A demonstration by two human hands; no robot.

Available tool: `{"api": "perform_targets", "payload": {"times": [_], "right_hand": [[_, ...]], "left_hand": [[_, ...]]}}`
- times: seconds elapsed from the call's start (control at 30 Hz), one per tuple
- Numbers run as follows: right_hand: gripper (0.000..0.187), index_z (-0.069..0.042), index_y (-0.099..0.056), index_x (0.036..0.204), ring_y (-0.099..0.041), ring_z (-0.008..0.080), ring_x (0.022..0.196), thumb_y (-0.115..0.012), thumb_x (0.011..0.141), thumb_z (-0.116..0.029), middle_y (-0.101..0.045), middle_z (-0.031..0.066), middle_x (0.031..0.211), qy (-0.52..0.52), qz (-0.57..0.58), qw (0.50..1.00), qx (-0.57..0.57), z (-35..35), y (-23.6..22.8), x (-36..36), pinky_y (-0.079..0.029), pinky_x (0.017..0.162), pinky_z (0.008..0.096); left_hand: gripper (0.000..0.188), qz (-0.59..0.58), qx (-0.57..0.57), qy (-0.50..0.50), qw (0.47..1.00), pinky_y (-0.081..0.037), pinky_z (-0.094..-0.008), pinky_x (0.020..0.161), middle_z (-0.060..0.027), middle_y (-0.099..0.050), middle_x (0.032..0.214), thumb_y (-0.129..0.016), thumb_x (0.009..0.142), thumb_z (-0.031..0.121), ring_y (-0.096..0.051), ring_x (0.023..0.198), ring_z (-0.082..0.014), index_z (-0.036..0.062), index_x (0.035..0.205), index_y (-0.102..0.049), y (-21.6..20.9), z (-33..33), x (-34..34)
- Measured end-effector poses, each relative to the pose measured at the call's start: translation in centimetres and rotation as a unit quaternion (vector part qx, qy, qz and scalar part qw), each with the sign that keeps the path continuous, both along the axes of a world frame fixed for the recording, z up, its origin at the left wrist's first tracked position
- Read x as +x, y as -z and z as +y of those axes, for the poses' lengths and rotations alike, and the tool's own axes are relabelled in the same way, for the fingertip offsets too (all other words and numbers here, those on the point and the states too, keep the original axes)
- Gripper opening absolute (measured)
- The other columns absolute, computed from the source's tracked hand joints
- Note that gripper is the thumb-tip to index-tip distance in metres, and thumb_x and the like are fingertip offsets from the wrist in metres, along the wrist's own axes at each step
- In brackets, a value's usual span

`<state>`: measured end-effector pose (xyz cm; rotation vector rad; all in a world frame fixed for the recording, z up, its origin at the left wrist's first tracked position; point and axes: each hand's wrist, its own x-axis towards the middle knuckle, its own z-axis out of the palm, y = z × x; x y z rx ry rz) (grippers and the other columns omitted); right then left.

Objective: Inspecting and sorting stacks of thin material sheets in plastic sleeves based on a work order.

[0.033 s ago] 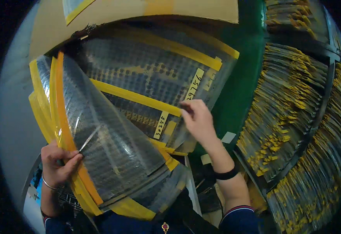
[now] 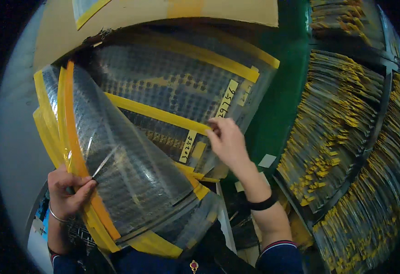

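Thumb and fingers of my left hand (image 2: 69,192) are closed on a thin pair of metal tweezers (image 2: 103,165), against the taped edge of a curled stack of clear plastic sheets (image 2: 131,169). Yellow and orange tape (image 2: 74,123) borders that stack. Beneath and behind it lie more patterned sheets (image 2: 149,96) with dark dots, yellow tape strips and handwritten labels (image 2: 188,146). My right hand (image 2: 229,141) is at the right end of a yellow tape strip (image 2: 158,114), its thumb and forefinger curled close together. Whether anything is pinched between them cannot be made out.
A torn cardboard sheet (image 2: 163,13) overhangs the far side. On the right, racks hold dense rows of yellow-tabbed sheets (image 2: 337,123), beyond a green surface (image 2: 273,123) with small pale paper pieces (image 2: 267,160). A grey surface (image 2: 17,128) lies at left.
My right hand has shifted slightly left along the end of the yellow tape strip. My left hand, the tweezers and the curled stack stay where they were.
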<state>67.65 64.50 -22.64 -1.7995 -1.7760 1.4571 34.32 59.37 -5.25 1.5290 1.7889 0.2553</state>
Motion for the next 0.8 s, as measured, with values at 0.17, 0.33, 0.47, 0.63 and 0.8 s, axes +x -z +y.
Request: {"api": "perform_targets", "payload": {"times": [0.17,0.33,0.47,0.63,0.8], "right_hand": [[0.026,-0.003,-0.057,0.092,-0.051,0.0250,0.069,-0.067,0.072,-0.017,-0.051,0.0088,0.080,-0.093,-0.066,0.993,0.045,-1.3,-1.0,-2.1,-0.044,0.067,0.0354],[0.034,-0.006,-0.051,0.101,-0.052,0.0320,0.080,-0.066,0.073,-0.018,-0.051,0.0169,0.096,-0.087,-0.115,0.974,0.177,-1.4,-1.1,-2.1,-0.044,0.071,0.0410],[0.025,-0.005,-0.057,0.094,-0.054,0.0301,0.082,-0.065,0.076,-0.020,-0.055,0.0124,0.088,-0.106,-0.092,0.990,-0.006,-1.3,0.2,-1.1,-0.045,0.072,0.0395],[0.007,-0.006,-0.062,0.076,-0.061,0.0258,0.084,-0.064,0.071,-0.011,-0.061,0.0108,0.098,-0.163,0.116,0.977,0.069,-3.3,-3.8,-2.5,-0.050,0.072,0.0342],[0.007,-0.002,-0.053,0.075,-0.063,0.0289,0.087,-0.058,0.070,0.000,-0.055,0.0179,0.115,-0.179,0.150,0.969,0.086,-7.4,-7.0,-4.5,-0.053,0.068,0.0320]], "left_hand": [[0.014,0.015,-0.007,-0.015,1.000,-0.043,-0.0271,0.052,-0.0097,-0.060,0.060,-0.074,0.060,0.004,-0.058,0.055,-0.0195,0.0014,0.061,-0.061,-0.1,0.0,0.1],[0.014,0.008,-0.015,-0.013,1.000,-0.042,-0.0271,0.052,-0.0094,-0.059,0.059,-0.074,0.059,0.003,-0.058,0.055,-0.0197,0.0015,0.060,-0.060,-0.1,-0.2,-0.2],[0.014,0.011,-0.018,-0.011,1.000,-0.042,-0.0271,0.051,-0.0092,-0.058,0.059,-0.074,0.059,0.003,-0.057,0.055,-0.0197,0.0016,0.060,-0.060,0.2,-0.1,0.0],[0.015,-0.027,-0.016,-0.058,0.998,-0.042,-0.0273,0.051,-0.0098,-0.058,0.059,-0.074,0.059,0.004,-0.057,0.054,-0.0194,0.0015,0.058,-0.059,0.6,-0.5,-0.1],[0.015,0.007,0.000,-0.038,0.999,-0.042,-0.0276,0.051,-0.0095,-0.057,0.057,-0.074,0.059,0.004,-0.056,0.054,-0.0202,0.0012,0.056,-0.059,-0.2,-0.3,-0.7]]}}
